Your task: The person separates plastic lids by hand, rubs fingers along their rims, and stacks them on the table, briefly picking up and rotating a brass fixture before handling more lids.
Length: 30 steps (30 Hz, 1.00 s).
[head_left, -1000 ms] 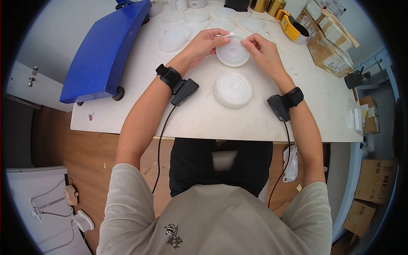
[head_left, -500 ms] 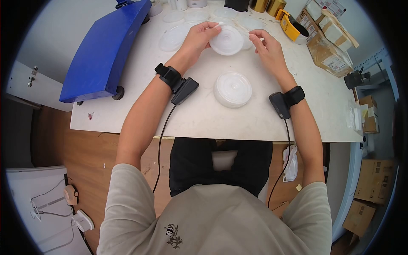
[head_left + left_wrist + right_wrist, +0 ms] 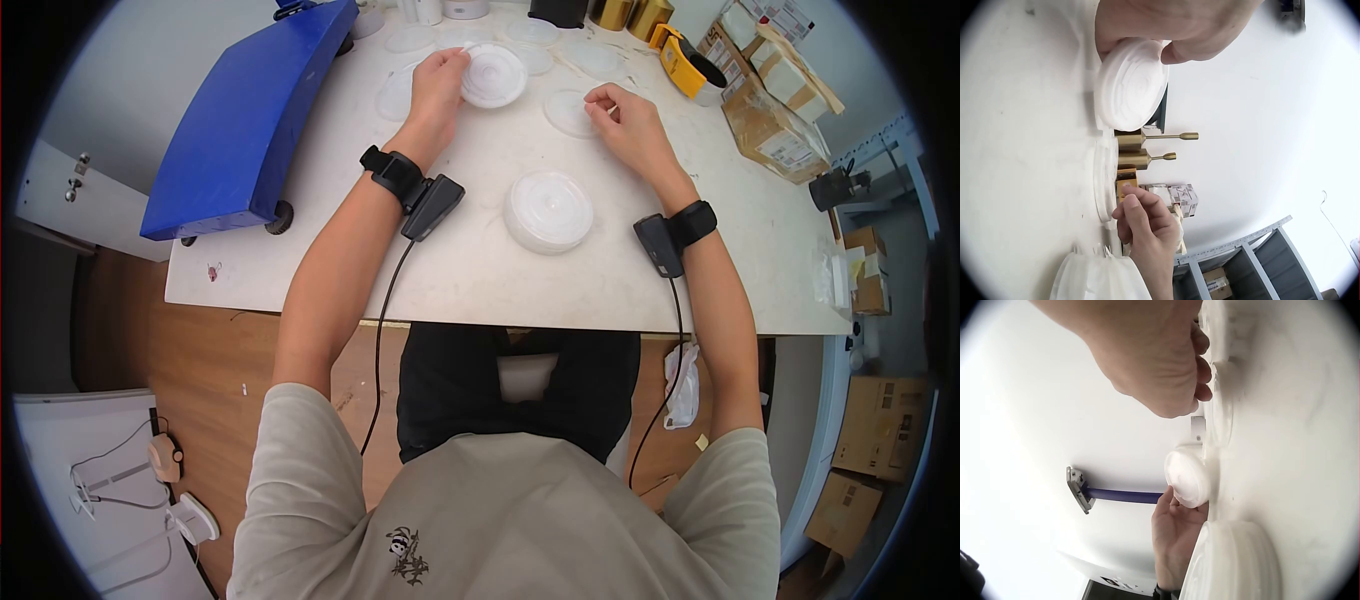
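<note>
My left hand (image 3: 432, 100) pinches the edge of a round, translucent white plastic lid (image 3: 497, 76), raised and tilted over the far part of the table. In the left wrist view the thumb lies over the rim of this lid (image 3: 1130, 87), with the other fingers behind it. My right hand (image 3: 632, 128) hovers at the far right with loosely curled fingers and nothing visible in them. Its fingertips overlap a clear lid (image 3: 567, 113) lying on the table. A short stack of similar lids (image 3: 548, 212) stands nearer to me, between the forearms.
More clear lids (image 3: 595, 60) are spread along the back of the table (image 3: 400, 290). A blue platform on wheels (image 3: 250, 120) takes up the left side. At the back right are a yellow tape dispenser (image 3: 685, 65) and cardboard boxes (image 3: 775, 125); gold canisters (image 3: 648, 15) stand behind.
Both hands were at the lid; the right hand has let go and moved slightly right. The left hand has carried the lid left and farther back, uncovering a lid on the table.
</note>
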### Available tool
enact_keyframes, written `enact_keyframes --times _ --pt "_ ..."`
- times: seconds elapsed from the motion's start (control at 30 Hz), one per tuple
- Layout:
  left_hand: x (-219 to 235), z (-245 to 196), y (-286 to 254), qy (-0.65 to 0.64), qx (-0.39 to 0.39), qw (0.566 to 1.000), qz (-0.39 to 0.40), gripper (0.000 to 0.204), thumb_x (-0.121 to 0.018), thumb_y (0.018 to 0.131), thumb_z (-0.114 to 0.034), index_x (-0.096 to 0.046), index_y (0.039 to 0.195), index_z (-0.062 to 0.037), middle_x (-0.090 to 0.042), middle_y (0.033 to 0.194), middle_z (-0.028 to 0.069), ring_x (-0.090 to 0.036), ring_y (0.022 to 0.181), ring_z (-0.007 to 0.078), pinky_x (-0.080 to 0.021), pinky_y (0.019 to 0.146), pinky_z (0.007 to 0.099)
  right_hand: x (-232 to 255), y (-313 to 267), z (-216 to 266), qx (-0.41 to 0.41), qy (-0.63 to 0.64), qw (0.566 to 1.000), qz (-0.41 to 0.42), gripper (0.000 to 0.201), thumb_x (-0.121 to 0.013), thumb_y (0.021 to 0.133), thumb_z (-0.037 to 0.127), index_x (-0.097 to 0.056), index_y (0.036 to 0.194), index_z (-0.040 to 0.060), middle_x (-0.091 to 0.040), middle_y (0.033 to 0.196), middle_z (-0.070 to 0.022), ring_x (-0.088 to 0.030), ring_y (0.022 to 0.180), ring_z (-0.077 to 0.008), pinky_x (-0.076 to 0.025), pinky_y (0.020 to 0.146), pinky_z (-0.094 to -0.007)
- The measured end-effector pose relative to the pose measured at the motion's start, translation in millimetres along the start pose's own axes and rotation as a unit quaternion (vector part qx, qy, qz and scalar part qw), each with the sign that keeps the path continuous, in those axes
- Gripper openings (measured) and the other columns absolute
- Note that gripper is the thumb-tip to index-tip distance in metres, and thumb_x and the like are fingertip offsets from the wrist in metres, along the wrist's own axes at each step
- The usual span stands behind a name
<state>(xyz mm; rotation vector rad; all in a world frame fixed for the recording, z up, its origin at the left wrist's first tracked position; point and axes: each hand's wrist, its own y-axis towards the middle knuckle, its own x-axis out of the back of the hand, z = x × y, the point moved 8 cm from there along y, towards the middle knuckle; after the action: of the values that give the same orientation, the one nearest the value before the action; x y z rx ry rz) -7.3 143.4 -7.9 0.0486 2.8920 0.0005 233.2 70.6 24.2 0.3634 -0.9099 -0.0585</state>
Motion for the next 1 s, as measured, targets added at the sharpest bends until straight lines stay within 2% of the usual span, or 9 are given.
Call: enact_keyframes --times 0.03,0.13,0.2,0.33,0.4,0.53,0.73,0.9,1.0 --pt "3 -4 -3 0.002 -0.004 1.0 -0.011 0.032 -0.056 0.097 -0.019 -0.056 0.122 0.0005 -0.062 0.114 0.0082 -0.059 0.104 0.0174 -0.047 0.092 0.0345 0 -1 2 0.002 -0.001 1.0 -0.001 0.025 -0.061 0.09 0.022 -0.067 0.108 0.0046 -0.07 0.097 -0.0129 -0.065 0.081 -0.0254 -0.052 0.076 -0.0351" --pt "4 -8 -5 0.001 -0.009 1.0 -0.02 0.033 -0.055 0.097 -0.02 -0.055 0.123 0.0007 -0.061 0.115 0.0087 -0.058 0.105 0.0179 -0.047 0.092 0.0355 1 -3 0 0.051 -0.039 0.997 -0.047 0.036 -0.065 0.089 0.027 -0.064 0.117 0.0053 -0.066 0.114 -0.0158 -0.064 0.097 -0.0286 -0.051 0.086 -0.0369" --pt "2 -5 -1 -0.003 -0.01 1.0 -0.019 0.033 -0.054 0.098 -0.02 -0.054 0.123 0.0008 -0.061 0.115 0.0088 -0.058 0.106 0.018 -0.047 0.092 0.036 -8 -2 -4 0.103 -0.091 0.99 -0.034 0.051 -0.07 0.085 0.034 -0.058 0.127 0.0053 -0.059 0.128 -0.0179 -0.057 0.115 -0.0314 -0.047 0.096 -0.0388" --pt "1 -6 -2 0.001 -0.008 1.0 -0.014 0.034 -0.054 0.097 -0.02 -0.053 0.125 0.0002 -0.06 0.116 0.0085 -0.058 0.105 0.0181 -0.046 0.093 0.0358 -14 -7 4 0.088 -0.118 0.989 0.019 0.065 -0.075 0.081 0.038 -0.054 0.132 0.0044 -0.055 0.132 -0.0199 -0.052 0.122 -0.0335 -0.045 0.101 -0.0393" --pt "0 -3 0 0.005 -0.004 1.0 -0.01 0.035 -0.054 0.097 -0.02 -0.053 0.126 -0.0002 -0.06 0.116 0.0085 -0.058 0.106 0.0181 -0.046 0.093 0.0357 -11 -6 1 0.043 -0.067 0.996 0.027 0.069 -0.078 0.077 0.037 -0.053 0.132 0.0036 -0.052 0.134 -0.0205 -0.052 0.123 -0.0342 -0.044 0.102 -0.0393" --pt "-1 -3 -3 0.021 0.006 1.0 -0.005 0.034 -0.054 0.097 -0.019 -0.053 0.126 -0.0014 -0.06 0.116 0.008 -0.057 0.107 0.0182 -0.046 0.093 0.0357 -5 -6 13 0.101 -0.072 0.992 -0.01 0.07 -0.081 0.075 0.036 -0.052 0.129 0.003 -0.049 0.135 -0.0205 -0.051 0.123 -0.034 -0.045 0.101 -0.0392" --pt "-6 2 -4 0.026 0.026 0.999 0.025 0.032 -0.054 0.097 -0.018 -0.054 0.125 -0.0015 -0.062 0.114 0.0072 -0.058 0.106 0.0167 -0.046 0.093 0.035 -3 -8 21 0.112 -0.039 0.993 -0.009 0.056 -0.08 0.076 0.033 -0.059 0.118 0.0016 -0.048 0.134 -0.0205 -0.049 0.125 -0.0327 -0.046 0.099 -0.0385" --pt "-10 2 -5 0.014 0.035 0.999 0.026 0.03 -0.053 0.098 -0.016 -0.055 0.125 -0.0018 -0.062 0.114 0.0068 -0.059 0.105 0.0158 -0.046 0.093 0.0348 9 -2 17 0.105 0.0 0.993 -0.052 0.027 -0.068 0.088 0.018 -0.063 0.109 0.0016 -0.059 0.122 -0.0169 -0.058 0.113 -0.032 -0.047 0.095 -0.0377" --pt "-9 2 -5 0.011 0.033 0.999 0.028 0.031 -0.053 0.098 -0.016 -0.054 0.125 -0.002 -0.062 0.113 0.0066 -0.059 0.105 0.0157 -0.046 0.093 0.035 10 -3 17 0.127 0.005 0.989 -0.075 0.024 -0.066 0.087 0.011 -0.063 0.109 0.0031 -0.063 0.113 -0.0139 -0.061 0.104 -0.031 -0.048 0.093 -0.0375"
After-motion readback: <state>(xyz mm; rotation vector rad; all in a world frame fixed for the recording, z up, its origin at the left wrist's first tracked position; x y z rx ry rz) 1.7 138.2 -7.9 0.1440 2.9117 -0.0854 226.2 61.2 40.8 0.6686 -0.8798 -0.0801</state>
